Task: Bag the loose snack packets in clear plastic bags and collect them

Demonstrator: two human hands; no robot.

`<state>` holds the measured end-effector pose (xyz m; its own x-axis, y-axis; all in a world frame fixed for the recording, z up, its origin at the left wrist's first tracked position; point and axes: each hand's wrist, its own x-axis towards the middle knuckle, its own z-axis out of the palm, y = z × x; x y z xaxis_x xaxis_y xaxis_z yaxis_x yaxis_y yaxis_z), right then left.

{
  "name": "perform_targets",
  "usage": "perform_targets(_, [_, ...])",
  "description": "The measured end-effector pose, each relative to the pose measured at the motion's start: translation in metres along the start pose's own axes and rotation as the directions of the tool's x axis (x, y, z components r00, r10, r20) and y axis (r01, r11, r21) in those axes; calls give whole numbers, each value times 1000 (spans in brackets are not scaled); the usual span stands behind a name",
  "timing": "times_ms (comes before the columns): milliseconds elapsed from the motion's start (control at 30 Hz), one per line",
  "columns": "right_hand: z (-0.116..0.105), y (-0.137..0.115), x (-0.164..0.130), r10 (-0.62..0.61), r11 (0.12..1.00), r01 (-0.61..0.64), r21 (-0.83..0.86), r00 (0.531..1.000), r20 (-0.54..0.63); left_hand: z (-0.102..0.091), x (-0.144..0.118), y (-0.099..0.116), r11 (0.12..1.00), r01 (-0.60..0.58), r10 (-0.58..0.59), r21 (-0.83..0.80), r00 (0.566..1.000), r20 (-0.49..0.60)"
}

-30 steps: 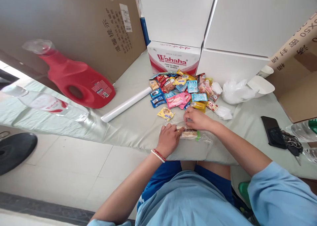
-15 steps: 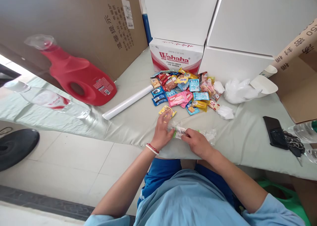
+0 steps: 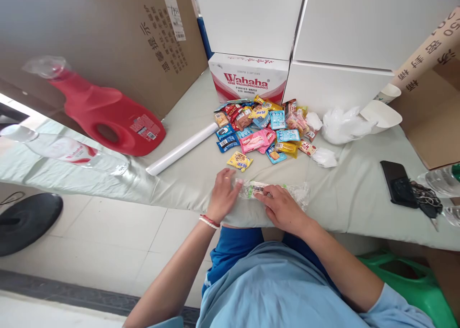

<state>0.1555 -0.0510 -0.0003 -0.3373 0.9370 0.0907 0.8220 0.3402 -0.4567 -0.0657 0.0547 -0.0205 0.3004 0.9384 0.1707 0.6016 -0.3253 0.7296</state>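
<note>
Left grip (image 3: 222, 193): released, fingers extended, beside the left end of the clear package (image 3: 252, 189); contact cannot be confirmed. Package: on the near part of the surface (image 3: 187, 184), long axis left to right. Right grip (image 3: 282, 205): nearer, fingers over the package's middle; clenched or not, cannot tell.

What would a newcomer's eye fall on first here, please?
The large red plastic jug at left probably draws the eye first. Next comes the heap of colourful snack packets, before the white cardboard Wahaha box. Closer in, the right hand touches a clear plastic packet.
</note>
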Motion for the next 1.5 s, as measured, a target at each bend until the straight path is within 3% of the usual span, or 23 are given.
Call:
perform_targets(100, [0,1,-4,10,1000,-10,-5,1000,3,6,-3,10,997,45,-47,65,998,37])
perform_targets(267, [4,1,-5,24,1000,-24,12,1000,16,11,-8,39,967,114,-104,-230,993,56])
perform_targets(333, [3,0,-6,35,999,-35,35,999,-1,23,-14,56,980,46,-33,-192,997,69])
perform_targets(400, [-2,2,-8,13,995,-11,99,1000,-15,36,-22,70,994,-98,102,-46,991,89])
perform_targets(500, [-15,15,-15,32,961,-12,275,997,-68,49,-37,77,922,-324,292,210,941,169])
perform_targets(567, [-23,30,-21,233,940,-163,301,948,-216,53,-45,74,853,-413,361,319,909,211])
perform_targets(633, [-26,46,-28,439,898,-380,224,817,-374,54,-50,69,810,-454,394,372,890,229])
perform_targets(667, [-25,53,-32,486,872,-460,166,775,-403,54,-52,67,799,-461,398,386,887,234])
perform_targets(700, [-23,58,-37,503,857,-503,110,772,-388,54,-53,65,794,-461,397,396,887,237])
perform_targets(833, [-20,57,-57,471,879,-475,52,844,-258,55,-53,62,795,-450,380,408,892,244])
perform_targets(933, [-35,39,-57,530,848,-511,143,812,-245,55,-55,63,791,-456,382,409,889,252])
perform_targets(1000, [-47,25,-39,558,829,-532,172,806,-195,56,-56,64,783,-466,388,412,884,262])
perform_targets(1067, [-51,11,-9,529,848,-514,130,834,-155,56,-56,63,779,-478,394,406,877,276])
perform_targets(1167, [-42,-1,38,484,874,-485,-24,874,-42,55,-53,58,799,-488,401,350,868,294])
perform_targets(1300, [-16,-4,58,458,882,-449,-140,888,35,43,-48,40,902,-429,406,44,880,247])
perform_targets(1433, [-1,-11,35,263,958,-266,-105,964,-47,35,-46,31,931,-165,213,-324,970,120])
perform_targets(1500, [2,-20,25,212,963,-217,-162,976,-49,35,-45,35,913,-96,153,-397,981,116])
